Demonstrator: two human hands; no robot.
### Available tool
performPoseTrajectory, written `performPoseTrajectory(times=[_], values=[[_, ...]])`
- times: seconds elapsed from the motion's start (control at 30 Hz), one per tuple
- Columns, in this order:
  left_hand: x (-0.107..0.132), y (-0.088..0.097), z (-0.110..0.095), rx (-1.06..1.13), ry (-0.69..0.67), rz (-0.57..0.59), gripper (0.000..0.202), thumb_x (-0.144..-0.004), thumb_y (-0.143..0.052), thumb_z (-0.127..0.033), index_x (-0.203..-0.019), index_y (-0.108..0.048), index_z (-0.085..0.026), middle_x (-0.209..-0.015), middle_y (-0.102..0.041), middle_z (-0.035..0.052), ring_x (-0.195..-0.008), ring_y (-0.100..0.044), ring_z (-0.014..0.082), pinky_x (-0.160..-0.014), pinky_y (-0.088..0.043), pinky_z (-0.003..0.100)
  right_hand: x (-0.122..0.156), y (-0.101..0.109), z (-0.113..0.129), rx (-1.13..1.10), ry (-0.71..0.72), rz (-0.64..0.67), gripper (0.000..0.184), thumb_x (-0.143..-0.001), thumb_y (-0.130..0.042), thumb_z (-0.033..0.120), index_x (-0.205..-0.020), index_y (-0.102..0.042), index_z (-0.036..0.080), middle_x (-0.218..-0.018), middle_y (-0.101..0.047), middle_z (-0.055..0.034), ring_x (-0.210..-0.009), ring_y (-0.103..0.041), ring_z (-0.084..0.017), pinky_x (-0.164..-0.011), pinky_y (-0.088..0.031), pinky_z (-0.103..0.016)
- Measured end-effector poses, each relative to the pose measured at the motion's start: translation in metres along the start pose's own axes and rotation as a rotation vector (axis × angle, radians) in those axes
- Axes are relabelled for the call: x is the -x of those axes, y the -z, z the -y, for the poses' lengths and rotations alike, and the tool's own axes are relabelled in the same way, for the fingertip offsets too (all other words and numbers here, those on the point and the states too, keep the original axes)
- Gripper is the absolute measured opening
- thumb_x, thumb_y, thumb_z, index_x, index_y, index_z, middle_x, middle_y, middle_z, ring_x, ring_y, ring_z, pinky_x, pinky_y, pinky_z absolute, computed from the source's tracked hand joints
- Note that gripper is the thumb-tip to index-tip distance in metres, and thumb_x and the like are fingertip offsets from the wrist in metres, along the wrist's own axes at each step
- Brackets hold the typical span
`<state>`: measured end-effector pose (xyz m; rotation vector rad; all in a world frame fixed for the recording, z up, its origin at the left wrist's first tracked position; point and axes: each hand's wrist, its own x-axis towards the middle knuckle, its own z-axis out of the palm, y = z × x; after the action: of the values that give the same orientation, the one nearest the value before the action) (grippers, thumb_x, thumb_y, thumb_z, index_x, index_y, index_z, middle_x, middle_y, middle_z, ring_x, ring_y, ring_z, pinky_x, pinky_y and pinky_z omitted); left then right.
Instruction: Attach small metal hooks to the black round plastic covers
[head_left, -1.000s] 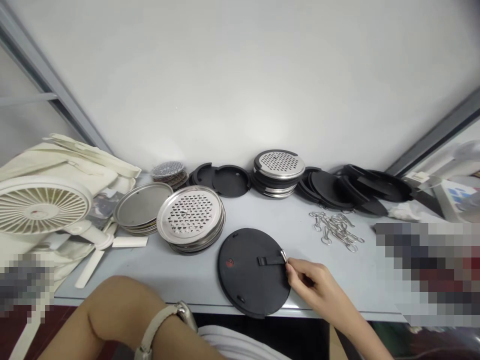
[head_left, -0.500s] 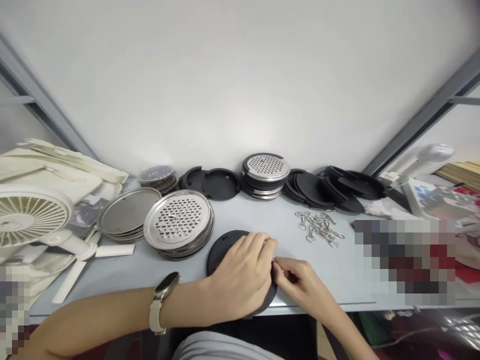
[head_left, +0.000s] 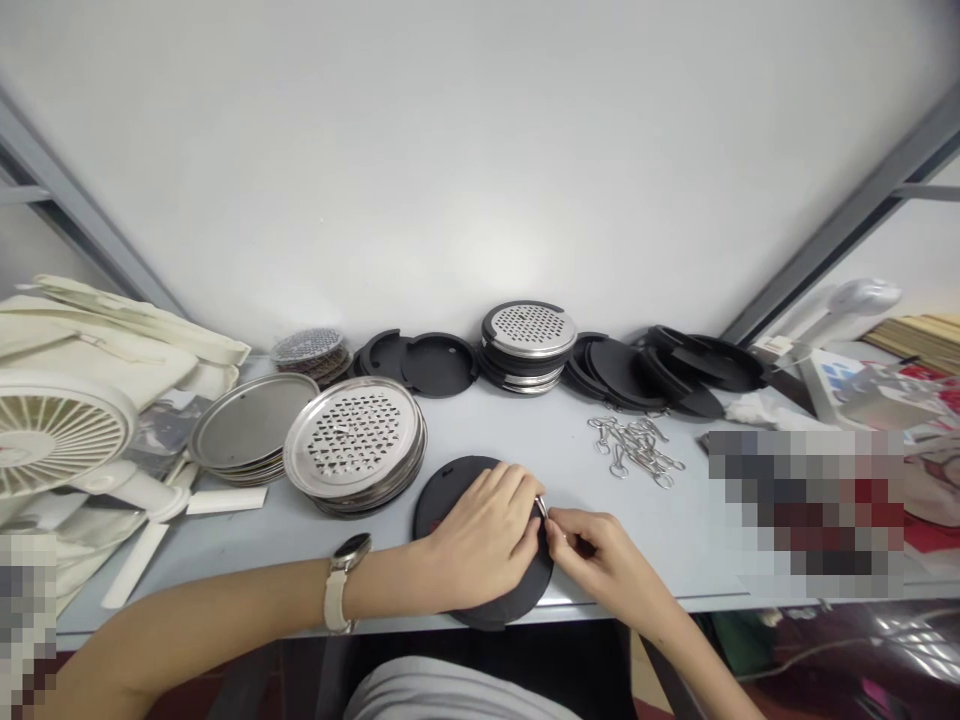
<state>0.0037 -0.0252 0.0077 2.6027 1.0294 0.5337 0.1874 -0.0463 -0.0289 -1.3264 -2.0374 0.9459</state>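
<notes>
A black round disc [head_left: 450, 490] lies flat at the table's front edge. My left hand [head_left: 480, 540], a watch on its wrist, rests on top of the disc with fingers curled over it, hiding the strap on its surface. My right hand [head_left: 592, 555] is at the disc's right rim, thumb and forefinger pinched on a small metal ring [head_left: 541, 506]. Fingertips of both hands meet at that ring.
A stack of perforated steel discs [head_left: 352, 440] and plain steel plates [head_left: 251, 425] sit left of the disc. Black discs [head_left: 660, 375], another steel-topped stack [head_left: 529, 340] and mesh rounds [head_left: 307, 348] line the wall. Loose metal clips [head_left: 634, 450] lie right; a white fan [head_left: 52, 430] left.
My left hand came up from below the table and settled on the black disc. My right hand stayed pinched at the ring on the disc's right side. The view shifted slightly right.
</notes>
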Motion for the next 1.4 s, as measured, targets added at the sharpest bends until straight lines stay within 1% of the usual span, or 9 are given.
performPoseTrajectory(times=[0.13,0.3,0.47,0.7,0.9,1.03,1.2,1.4], values=[[0.0005,0.0017,-0.0001,0.039,-0.001,-0.012,0.023,-0.088,-0.044,-0.013,-0.111,-0.044,-0.017,-0.109,-0.052,0.0085,-0.100,-0.050,0.0222,-0.089,-0.045,0.038,-0.0005,0.0000,0.0003,0.003,0.003,-0.004,0.035,-0.094,-0.036,0.032,-0.063,-0.024,0.022,-0.059,-0.023,0.0060,-0.053,-0.024,-0.010,-0.049,-0.022,-0.023],[0.0016,0.0029,0.0002,0.065,-0.048,-0.007,0.021,-0.091,-0.039,-0.010,-0.110,-0.044,-0.017,-0.106,-0.052,0.0075,-0.099,-0.050,0.0210,-0.090,-0.045,0.037,-0.0008,-0.0005,-0.0001,0.024,0.003,-0.014,0.034,-0.093,-0.036,0.029,-0.062,-0.023,0.022,-0.058,-0.023,0.0060,-0.053,-0.023,-0.010,-0.049,-0.021,-0.023],[0.0020,0.0014,0.0013,0.097,-0.057,-0.009,0.023,-0.091,-0.037,-0.007,-0.112,-0.043,-0.017,-0.106,-0.052,0.0071,-0.097,-0.051,0.0202,-0.089,-0.044,0.035,-0.0009,-0.0013,-0.0001,0.046,0.000,-0.035,0.035,-0.093,-0.038,0.028,-0.062,-0.022,0.022,-0.057,-0.022,0.0063,-0.052,-0.023,-0.010,-0.048,-0.020,-0.023],[0.0014,-0.0002,0.0032,0.052,-0.048,0.011,0.018,-0.092,-0.036,-0.007,-0.104,-0.047,-0.016,-0.101,-0.054,0.0051,-0.091,-0.051,0.0192,-0.085,-0.043,0.034,-0.0016,-0.0019,0.0023,0.048,-0.003,-0.045,0.036,-0.095,-0.035,0.032,-0.063,-0.022,0.022,-0.058,-0.023,0.0063,-0.053,-0.024,-0.010,-0.049,-0.022,-0.023],[-0.0002,-0.0004,0.0030,-0.020,-0.043,0.009,0.017,-0.092,-0.038,-0.008,-0.102,-0.048,-0.017,-0.102,-0.055,0.0044,-0.090,-0.050,0.0191,-0.084,-0.041,0.034,-0.0021,-0.0023,0.0016,0.017,-0.004,-0.053,0.037,-0.096,-0.035,0.034,-0.064,-0.024,0.022,-0.059,-0.024,0.0063,-0.054,-0.024,-0.010,-0.050,-0.022,-0.024],[-0.0003,0.0001,0.0022,-0.080,-0.048,0.007,0.018,-0.092,-0.039,-0.008,-0.104,-0.049,-0.017,-0.102,-0.057,0.0040,-0.090,-0.050,0.0190,-0.083,-0.040,0.034,-0.0029,-0.0016,0.0002,0.006,-0.008,-0.053,0.037,-0.097,-0.035,0.035,-0.064,-0.026,0.021,-0.058,-0.025,0.0063,-0.053,-0.024,-0.011,-0.050,-0.021,-0.024],[0.0002,0.0013,0.0023,-0.041,-0.032,-0.010,0.018,-0.092,-0.040,-0.009,-0.104,-0.050,-0.017,-0.101,-0.060,0.0028,-0.091,-0.051,0.0192,-0.082,-0.039,0.034,-0.0029,-0.0013,-0.0007,0.003,-0.014,-0.068,0.037,-0.097,-0.034,0.036,-0.064,-0.030,0.021,-0.059,-0.027,0.0058,-0.053,-0.028,-0.011,-0.050,-0.023,-0.024],[0.0000,-0.0003,0.0032,-0.044,-0.046,-0.017,0.023,-0.094,-0.039,-0.010,-0.112,-0.051,-0.017,-0.107,-0.061,0.0031,-0.096,-0.051,0.0196,-0.083,-0.037,0.035,-0.0020,-0.0025,-0.0029,-0.013,0.001,-0.142,0.036,-0.098,-0.035,0.036,-0.066,-0.034,0.021,-0.060,-0.031,0.0053,-0.054,-0.030,-0.011,-0.051,-0.025,-0.024]])
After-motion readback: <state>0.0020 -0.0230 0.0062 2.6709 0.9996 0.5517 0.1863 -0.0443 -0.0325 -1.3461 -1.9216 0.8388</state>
